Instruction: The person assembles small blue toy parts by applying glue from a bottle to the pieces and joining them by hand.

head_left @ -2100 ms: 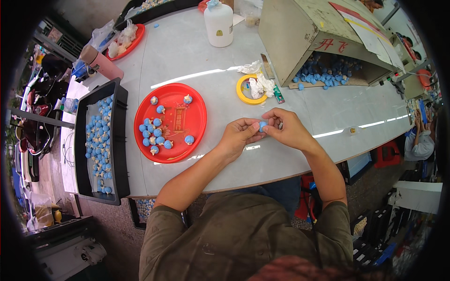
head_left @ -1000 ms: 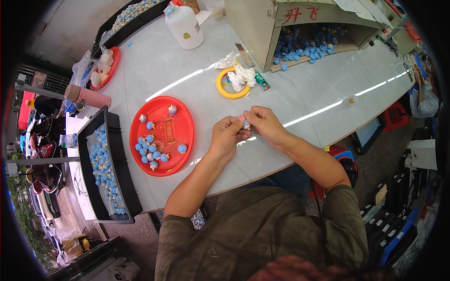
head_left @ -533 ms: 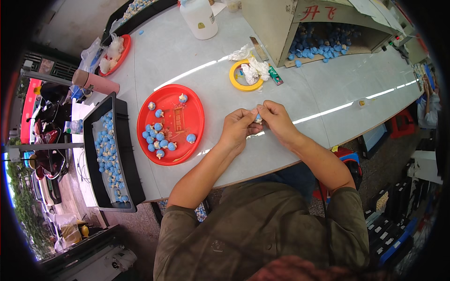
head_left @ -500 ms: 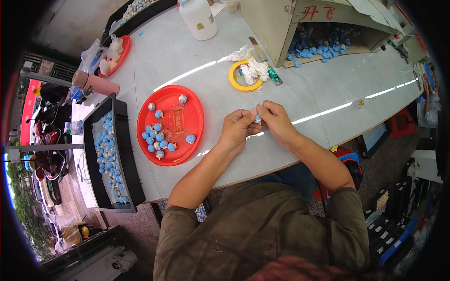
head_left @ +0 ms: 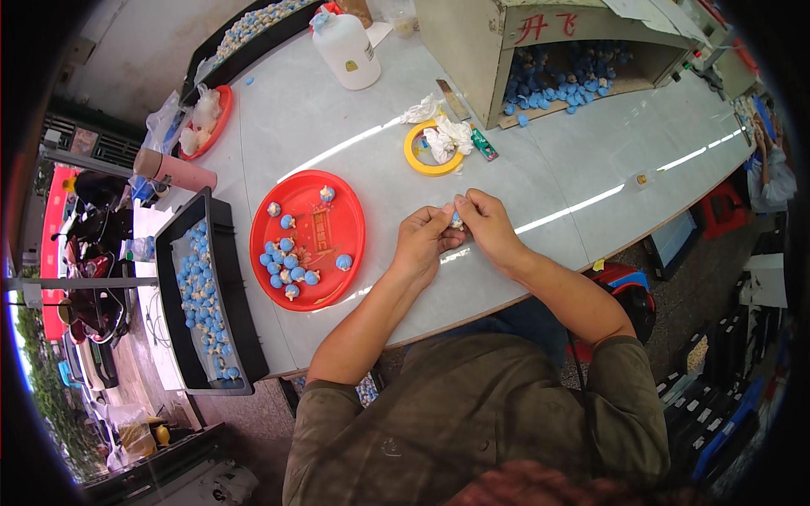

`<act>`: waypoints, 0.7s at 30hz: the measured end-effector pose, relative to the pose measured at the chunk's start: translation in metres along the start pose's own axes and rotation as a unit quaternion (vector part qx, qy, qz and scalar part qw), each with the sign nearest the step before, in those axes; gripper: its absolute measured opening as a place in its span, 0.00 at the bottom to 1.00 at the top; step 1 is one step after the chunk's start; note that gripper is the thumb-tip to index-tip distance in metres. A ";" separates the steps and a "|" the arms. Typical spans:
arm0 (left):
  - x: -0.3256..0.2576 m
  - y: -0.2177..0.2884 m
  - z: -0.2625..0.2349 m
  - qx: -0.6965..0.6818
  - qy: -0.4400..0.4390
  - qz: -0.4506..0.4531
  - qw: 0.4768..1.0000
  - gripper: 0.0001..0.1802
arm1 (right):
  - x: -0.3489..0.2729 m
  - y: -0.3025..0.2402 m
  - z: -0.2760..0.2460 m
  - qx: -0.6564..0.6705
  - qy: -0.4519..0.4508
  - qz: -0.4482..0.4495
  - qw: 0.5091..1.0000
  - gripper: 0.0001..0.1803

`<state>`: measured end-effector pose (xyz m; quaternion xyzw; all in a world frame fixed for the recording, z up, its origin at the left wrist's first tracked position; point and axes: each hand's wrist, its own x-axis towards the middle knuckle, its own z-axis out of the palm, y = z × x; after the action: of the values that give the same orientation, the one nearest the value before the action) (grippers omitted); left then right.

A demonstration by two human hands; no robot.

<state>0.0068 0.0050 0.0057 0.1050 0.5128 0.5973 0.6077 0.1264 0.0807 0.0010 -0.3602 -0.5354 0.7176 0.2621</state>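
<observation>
Piece [head_left: 456, 222], blue-white, pinched by nearly closed left hand [head_left: 419, 242] and right hand [head_left: 489, 229], near tabletop [head_left: 295, 93] front edge, probably for steadiness; red plate [head_left: 342, 228] leftward, within reach.

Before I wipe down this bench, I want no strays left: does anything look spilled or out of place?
One small blue piece lies alone on the grey tabletop beyond the round red plastic tray, apart from any container. Crumpled white tissue lies over part of the yellow ring, which looks untidy.
</observation>
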 end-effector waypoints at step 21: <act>0.003 -0.001 -0.006 0.056 -0.024 0.133 0.989 0.13 | 0.001 -0.025 -0.034 -0.031 -0.131 -0.009 0.991 0.10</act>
<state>0.0026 0.0042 0.0011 0.2203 0.5127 0.6401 0.5281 0.1530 0.1085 0.0187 -0.2666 -0.5904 0.7391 0.1845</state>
